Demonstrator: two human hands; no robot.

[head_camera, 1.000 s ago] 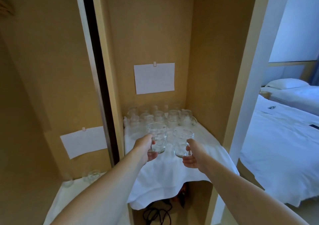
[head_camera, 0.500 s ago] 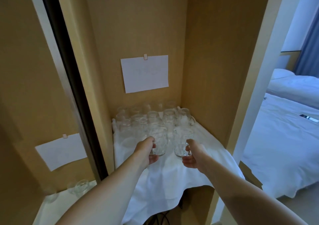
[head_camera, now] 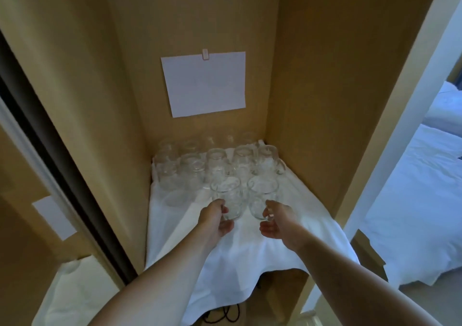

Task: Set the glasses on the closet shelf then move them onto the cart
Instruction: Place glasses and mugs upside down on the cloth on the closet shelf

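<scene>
1. left hand point(head_camera: 215, 217) is curling around the near side of the left glass mug point(head_camera: 228, 199); fingers wrapping it, thumb below.
2. right hand point(head_camera: 276, 222) is pinching the handle of the right glass mug point(head_camera: 262, 198); thumb lying loose underneath.
3. both mugs are standing upright on the white cloth point(head_camera: 250, 245) covering the closet shelf, just beyond the fingertips.
4. the cluster of glasses point(head_camera: 217, 165) is sitting directly behind the two held mugs.
5. a white paper sheet point(head_camera: 203, 84) is hanging on the wall beyond both hands.
</scene>
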